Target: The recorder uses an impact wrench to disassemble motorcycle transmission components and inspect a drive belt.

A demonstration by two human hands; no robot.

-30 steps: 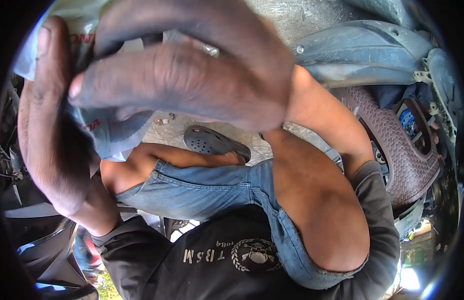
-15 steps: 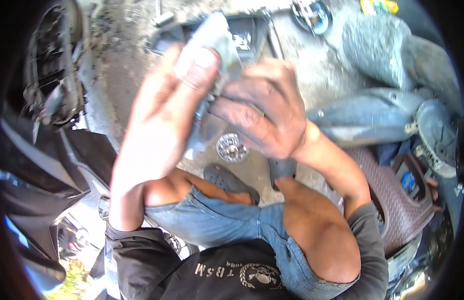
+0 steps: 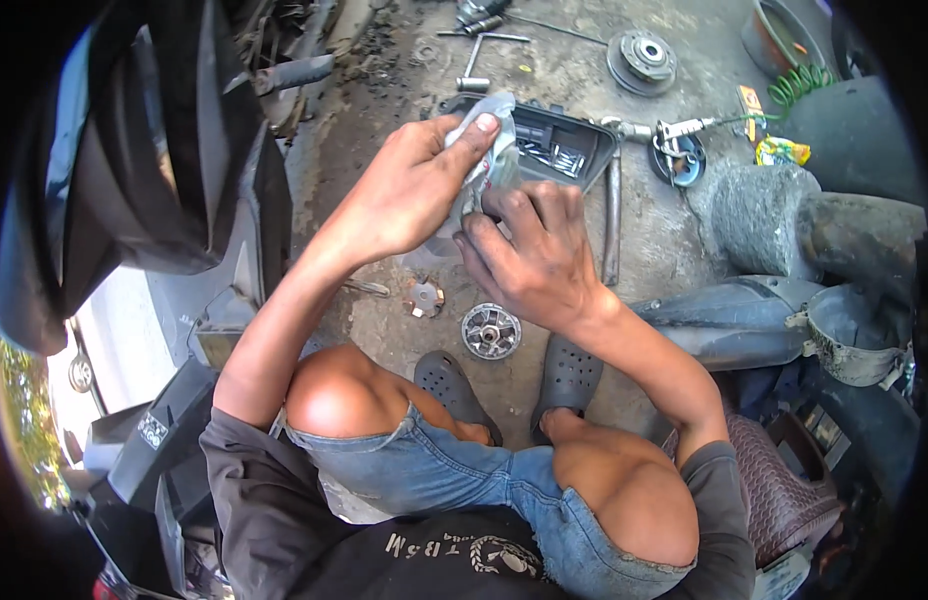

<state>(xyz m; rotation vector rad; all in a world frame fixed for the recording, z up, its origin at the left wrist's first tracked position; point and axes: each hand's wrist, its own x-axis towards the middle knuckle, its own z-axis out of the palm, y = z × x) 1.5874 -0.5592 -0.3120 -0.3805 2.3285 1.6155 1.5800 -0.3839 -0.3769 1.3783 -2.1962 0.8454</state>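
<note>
A crumpled clear plastic bag (image 3: 498,112) is held up before me over the ground. My left hand (image 3: 409,178) grips its upper part, with the thumb pressed along the plastic. Against the bag's lower right side, my right hand (image 3: 540,255) has its darkened fingers curled and pinching the plastic; what lies under the fingertips is hidden. Beneath the hands, a round metal variator part (image 3: 491,331) lies on the ground between my feet, and a smaller notched metal plate (image 3: 424,297) is to its left.
Behind the bag sits a black tool case (image 3: 602,150) with metal bits. A T-handle wrench (image 3: 474,62), a metal pulley (image 3: 645,60) and an air gun (image 3: 684,128) on a green coiled hose lie farther off. A scooter (image 3: 234,240) stands left; a brown woven-pattern stool (image 3: 774,490) stands right.
Both hands look smaller and farther from my head, still gripping the bag. My view has shifted, so more of the ground and tools beyond shows.
</note>
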